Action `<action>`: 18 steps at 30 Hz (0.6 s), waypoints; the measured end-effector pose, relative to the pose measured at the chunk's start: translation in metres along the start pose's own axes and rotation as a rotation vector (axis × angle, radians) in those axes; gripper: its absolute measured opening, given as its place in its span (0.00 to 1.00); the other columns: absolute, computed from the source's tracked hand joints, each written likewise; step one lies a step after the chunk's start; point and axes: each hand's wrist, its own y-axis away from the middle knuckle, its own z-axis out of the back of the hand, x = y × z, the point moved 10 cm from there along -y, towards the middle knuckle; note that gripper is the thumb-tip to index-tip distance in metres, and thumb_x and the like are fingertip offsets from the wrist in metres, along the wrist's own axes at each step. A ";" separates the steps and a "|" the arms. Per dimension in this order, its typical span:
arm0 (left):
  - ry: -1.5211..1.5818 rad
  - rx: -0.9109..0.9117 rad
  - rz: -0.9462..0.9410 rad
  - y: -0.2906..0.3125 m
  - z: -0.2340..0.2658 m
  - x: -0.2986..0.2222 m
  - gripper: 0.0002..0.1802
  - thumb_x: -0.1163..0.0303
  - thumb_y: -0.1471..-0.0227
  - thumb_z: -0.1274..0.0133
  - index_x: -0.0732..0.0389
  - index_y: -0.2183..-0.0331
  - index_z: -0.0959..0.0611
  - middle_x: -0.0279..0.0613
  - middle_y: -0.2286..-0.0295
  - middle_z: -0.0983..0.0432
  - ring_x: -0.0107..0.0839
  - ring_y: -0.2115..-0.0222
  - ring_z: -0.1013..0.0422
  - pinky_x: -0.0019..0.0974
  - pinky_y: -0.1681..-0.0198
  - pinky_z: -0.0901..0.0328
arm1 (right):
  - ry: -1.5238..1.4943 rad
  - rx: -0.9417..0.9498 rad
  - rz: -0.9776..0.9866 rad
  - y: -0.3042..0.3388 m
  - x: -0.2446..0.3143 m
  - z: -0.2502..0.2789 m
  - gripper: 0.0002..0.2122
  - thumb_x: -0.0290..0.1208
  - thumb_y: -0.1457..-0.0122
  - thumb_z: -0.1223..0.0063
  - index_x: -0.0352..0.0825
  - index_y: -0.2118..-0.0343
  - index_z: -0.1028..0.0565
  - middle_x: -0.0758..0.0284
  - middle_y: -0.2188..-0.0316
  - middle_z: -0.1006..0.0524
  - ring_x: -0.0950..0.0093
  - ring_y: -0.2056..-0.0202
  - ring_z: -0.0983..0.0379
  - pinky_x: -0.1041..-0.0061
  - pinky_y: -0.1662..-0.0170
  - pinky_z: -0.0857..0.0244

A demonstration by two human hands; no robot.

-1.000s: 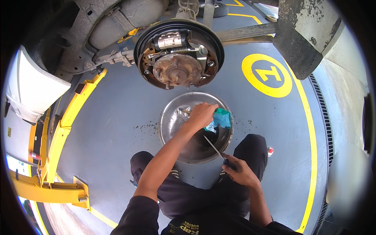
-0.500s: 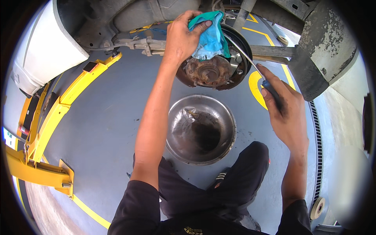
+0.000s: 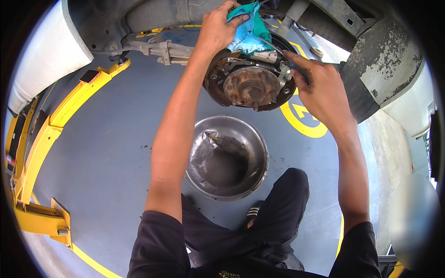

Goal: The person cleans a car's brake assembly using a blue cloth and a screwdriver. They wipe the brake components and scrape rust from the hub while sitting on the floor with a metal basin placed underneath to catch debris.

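My left hand grips a teal and light-blue cloth at the top of a drum brake assembly. In my right hand is a screwdriver with a thin metal shaft and a dark handle, mostly covered by the fingers. Its shaft points up and left, and its end meets the cloth; the tip itself is hard to make out. Below the cloth are a coiled spring and a rusty round wheel hub with studs. A dark brake backing plate surrounds the hub.
A metal basin with dark residue and a small brush-like item stands on the grey floor under the hub. To the left reaches a yellow lift arm. Vehicle underbody parts overhang the top, with a worn fender liner at right.
The right hand with the screwdriver has moved up and left, closer to the cloth. The cloth now hangs higher above the hub, uncovering the spring. The whole view has shifted slightly.
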 end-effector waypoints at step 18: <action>0.404 -0.244 0.066 0.135 0.039 0.168 0.14 0.77 0.54 0.35 0.64 0.62 0.14 0.49 0.65 0.18 0.37 0.64 0.21 0.38 0.58 0.29 | 0.633 0.285 0.508 -0.048 0.166 -0.107 0.09 0.21 0.47 0.43 0.31 0.63 0.15 0.56 0.69 0.17 0.62 0.64 0.18 0.65 0.59 0.23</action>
